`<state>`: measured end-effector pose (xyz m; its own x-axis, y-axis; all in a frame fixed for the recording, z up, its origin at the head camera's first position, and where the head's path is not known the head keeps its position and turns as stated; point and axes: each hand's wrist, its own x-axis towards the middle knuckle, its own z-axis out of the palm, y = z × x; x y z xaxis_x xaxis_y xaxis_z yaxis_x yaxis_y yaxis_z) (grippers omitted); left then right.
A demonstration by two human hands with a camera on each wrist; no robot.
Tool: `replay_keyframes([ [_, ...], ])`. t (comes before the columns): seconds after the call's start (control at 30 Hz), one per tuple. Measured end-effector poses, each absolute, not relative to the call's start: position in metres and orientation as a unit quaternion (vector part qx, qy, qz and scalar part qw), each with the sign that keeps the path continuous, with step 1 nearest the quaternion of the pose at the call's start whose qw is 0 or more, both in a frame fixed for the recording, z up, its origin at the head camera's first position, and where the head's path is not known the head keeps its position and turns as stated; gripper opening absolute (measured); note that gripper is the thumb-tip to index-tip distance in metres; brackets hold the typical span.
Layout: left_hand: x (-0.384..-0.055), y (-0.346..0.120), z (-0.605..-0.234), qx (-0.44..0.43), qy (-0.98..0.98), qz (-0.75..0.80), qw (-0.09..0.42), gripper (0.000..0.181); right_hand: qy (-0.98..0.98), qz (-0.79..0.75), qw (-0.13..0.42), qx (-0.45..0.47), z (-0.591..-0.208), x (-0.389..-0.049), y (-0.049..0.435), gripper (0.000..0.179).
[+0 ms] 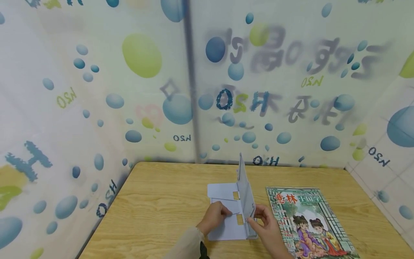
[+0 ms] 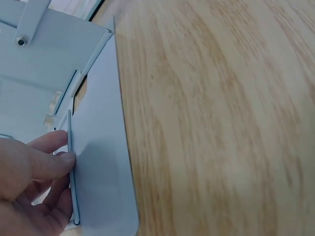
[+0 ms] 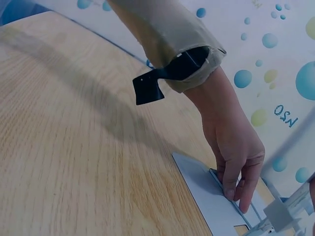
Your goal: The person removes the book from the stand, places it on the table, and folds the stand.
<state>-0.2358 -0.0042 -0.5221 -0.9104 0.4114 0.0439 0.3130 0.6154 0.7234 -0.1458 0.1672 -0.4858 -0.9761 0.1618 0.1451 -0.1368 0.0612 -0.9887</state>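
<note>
A white metal folding stand [image 1: 228,232] lies on the table with its flat base down and its hinged panel [image 1: 247,196] raised nearly upright. My left hand [image 1: 212,216] reaches over the base. In the left wrist view the left hand [image 2: 34,179] pinches the edge of a thin hinged flap [image 2: 73,194] between thumb and fingers, the flap tilted up from the base. My right hand [image 1: 270,228] grips the lower right edge of the raised panel, thumb on the near side. The right wrist view shows the left hand [image 3: 236,147] from across the stand.
A colourful magazine [image 1: 310,216] with two cartoon figures lies flat just right of my right hand. The wooden table [image 1: 155,201] meets curtains [image 1: 145,108] with blue and green dots at the back and sides. A black strap mount [image 3: 149,89] sits on the left wrist.
</note>
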Motion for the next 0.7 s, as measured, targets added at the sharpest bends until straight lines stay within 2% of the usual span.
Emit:
replay_keyframes([
  [0.3, -0.238, -0.003, -0.525, 0.203, 0.882, 0.415, 0.093, 0.022, -0.729, 0.670, 0.137, 0.001, -0.484, -0.141, 0.161, 0.032],
  [0.47, -0.239, -0.003, -0.521, 0.236, 0.880, 0.400, 0.099, 0.018, -0.727, 0.671, 0.145, 0.012, -0.484, -0.139, 0.160, 0.032],
  [0.57, -0.241, -0.003, -0.510, 0.260, 0.871, 0.406, 0.096, 0.014, -0.726, 0.673, 0.142, 0.017, -0.485, -0.140, 0.160, 0.032],
  [0.7, -0.246, 0.002, -0.474, 0.271, 0.846, 0.455, 0.069, 0.018, -0.724, 0.677, 0.131, 0.012, -0.485, -0.141, 0.160, 0.034],
])
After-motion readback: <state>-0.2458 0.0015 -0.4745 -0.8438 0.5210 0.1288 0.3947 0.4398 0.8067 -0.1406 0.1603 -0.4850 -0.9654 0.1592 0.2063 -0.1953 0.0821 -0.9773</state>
